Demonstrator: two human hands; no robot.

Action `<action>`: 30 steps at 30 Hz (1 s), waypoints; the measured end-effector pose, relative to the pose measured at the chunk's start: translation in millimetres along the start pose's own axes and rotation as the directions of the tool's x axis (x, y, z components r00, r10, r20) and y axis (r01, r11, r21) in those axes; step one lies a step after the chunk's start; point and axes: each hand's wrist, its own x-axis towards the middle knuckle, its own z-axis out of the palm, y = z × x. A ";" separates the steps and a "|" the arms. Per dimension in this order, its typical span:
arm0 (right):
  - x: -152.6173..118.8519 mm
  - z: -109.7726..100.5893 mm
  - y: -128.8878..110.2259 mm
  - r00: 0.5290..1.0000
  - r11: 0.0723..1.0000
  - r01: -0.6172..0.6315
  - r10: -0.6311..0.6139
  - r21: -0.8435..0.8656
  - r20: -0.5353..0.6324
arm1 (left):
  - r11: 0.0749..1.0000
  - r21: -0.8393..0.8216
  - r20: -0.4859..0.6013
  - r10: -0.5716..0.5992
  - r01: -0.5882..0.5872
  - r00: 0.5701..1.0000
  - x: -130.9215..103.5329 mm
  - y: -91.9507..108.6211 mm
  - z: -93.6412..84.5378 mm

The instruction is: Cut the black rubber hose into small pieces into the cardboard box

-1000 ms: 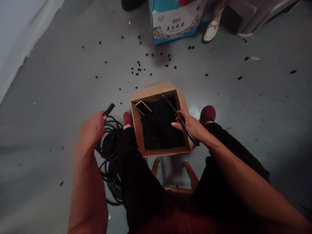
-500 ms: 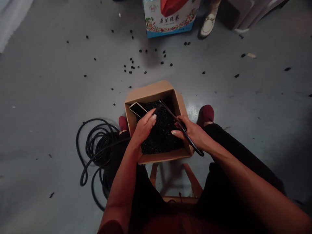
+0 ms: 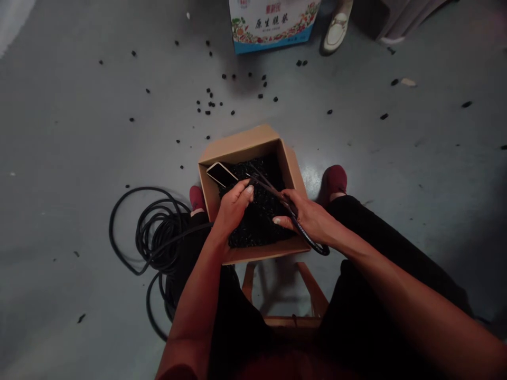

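My left hand (image 3: 236, 203) is closed around the end of a black hose (image 3: 194, 228), most of which is hidden under the fingers and wrist. My right hand (image 3: 303, 211) grips black-handled scissors (image 3: 317, 248), their blades parted and pointing left, close to the left fingertips. Both hands are above an open cardboard box (image 3: 241, 145). Inside it lies a heap of small black pieces (image 3: 257, 232). A flat dark rectangle with a pale rim, like a phone (image 3: 222, 174), leans in the box's far left corner.
The hose's loose coil (image 3: 158, 237) rests on the floor at left. Small black bits (image 3: 209, 104) are scattered beyond the box. A printed carton (image 3: 273, 26), another person's shoe (image 3: 336, 32) and a grey plastic stool (image 3: 400, 21) stand at the far side.
The scissor blades have swung left, and their parted tips now lie by my left fingertips. My left hand keeps its grip. A loop of the hose coil has shifted left, and the view has moved slightly.
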 end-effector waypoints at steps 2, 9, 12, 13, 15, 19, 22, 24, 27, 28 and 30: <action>1.2 -1.0 1.3 1.000 1.000 0.001 -0.001 -0.018 -0.006 | 1.000 -0.029 0.013 -0.002 0.003 1.000 0.3 3.0 2.9; 3.1 0.4 8.5 1.000 0.998 0.015 -0.017 -0.058 -0.025 | 0.998 0.062 0.058 0.012 -0.016 0.998 -2.5 7.6 5.8; 3.0 1.8 8.8 1.000 0.998 0.025 -0.026 -0.053 -0.007 | 0.991 0.120 0.081 0.043 -0.052 0.996 -4.3 6.6 3.8; 2.9 2.2 8.6 1.000 0.999 0.030 -0.031 -0.045 -0.001 | 0.988 0.140 0.089 0.049 -0.061 0.995 -4.7 6.2 3.2; 2.8 3.0 7.8 0.999 0.999 0.040 -0.040 -0.028 0.006 | 0.982 0.177 0.101 0.056 -0.074 0.993 -5.2 6.0 2.6; 3.0 4.7 6.7 0.999 0.998 0.046 -0.046 -0.037 0.015 | 0.971 0.224 0.098 0.063 -0.084 0.993 -5.0 6.7 5.0; 3.7 7.0 6.8 0.999 0.995 0.044 -0.044 -0.091 0.003 | 0.956 0.275 0.088 0.079 -0.100 0.993 -4.6 6.4 9.2; 4.3 8.6 6.9 0.999 0.994 0.038 -0.039 -0.105 -0.012 | 0.949 0.294 0.088 0.091 -0.113 0.992 -4.4 5.5 12.2; 5.3 10.0 7.0 1.000 0.998 0.027 -0.027 -0.058 0.007 | 0.948 0.294 0.087 0.100 -0.121 0.991 -4.2 4.3 15.4; 5.5 10.2 7.1 0.999 0.999 0.029 -0.029 -0.035 0.020 | 0.949 0.292 0.086 0.100 -0.121 0.991 -4.2 4.0 15.9; 5.8 10.2 7.5 0.998 0.999 0.037 -0.037 0.003 0.041 | 0.949 0.291 0.085 0.099 -0.119 0.992 -4.0 3.6 16.3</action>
